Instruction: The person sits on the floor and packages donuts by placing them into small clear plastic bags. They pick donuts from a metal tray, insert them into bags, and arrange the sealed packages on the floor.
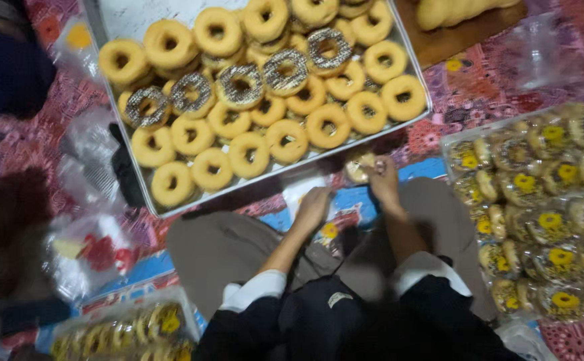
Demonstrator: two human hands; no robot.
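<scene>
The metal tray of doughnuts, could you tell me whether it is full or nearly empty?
Full: doughnuts cover the metal tray, some stacked.

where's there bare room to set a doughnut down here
Bare mat shows between the doughnut tray and the wrapped doughnuts, and the tray's top-left corner is empty. The strip in front of the knees is crowded: right hand holds a bagged doughnut, left hand beside it.

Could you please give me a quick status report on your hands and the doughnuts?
Left hand on a clear bag, grip unclear. Right hand pinching a bagged doughnut. Full doughnut tray just ahead; wrapped doughnuts stacked to the right.
</scene>
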